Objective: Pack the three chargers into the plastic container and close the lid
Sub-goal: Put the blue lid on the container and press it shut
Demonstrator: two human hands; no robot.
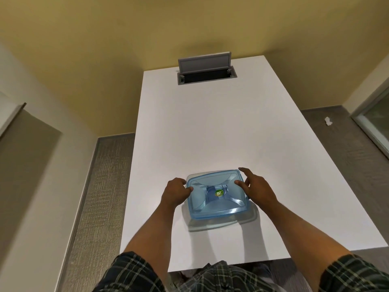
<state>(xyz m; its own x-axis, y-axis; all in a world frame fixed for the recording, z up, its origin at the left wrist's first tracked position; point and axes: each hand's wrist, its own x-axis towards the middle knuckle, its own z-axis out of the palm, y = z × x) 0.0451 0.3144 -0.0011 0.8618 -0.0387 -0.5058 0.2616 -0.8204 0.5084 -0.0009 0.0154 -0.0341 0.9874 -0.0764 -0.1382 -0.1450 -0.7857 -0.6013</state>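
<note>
- Yellow walls and grey carpet frame a long white table that runs away from you; a grey cable hatch stands flipped up at the far end, well apart from the work.
- Nothing else sits on the table top. A small white scrap lies on the floor to the right.
- Plastic container sits near you, about centred left to right. Only its clear base rim shows, at the near and right edges.
- Blue lid lies on top. Its long axis runs left to right, rotated a little so the right end sits nearer you.
- Your hands bracket it, one at each short end, so neither has to travel. My read: the next move is a press straight down at both ends.
- Left hand is half curled at the lid's left edge, thumb resting on the lid surface.
- Right hand is spread at the right edge, thumb on the lid, index finger past the far right corner, other fingers down the side.
- Neither hand is clamped. Both look like a light steadying touch.
- Hidden: the chargers. The tinted lid covers the inside, so you can't confirm that three are packed.
- Can't tell if the lid is seated. The visible base rim at the near edge suggests it may only be resting.
</note>
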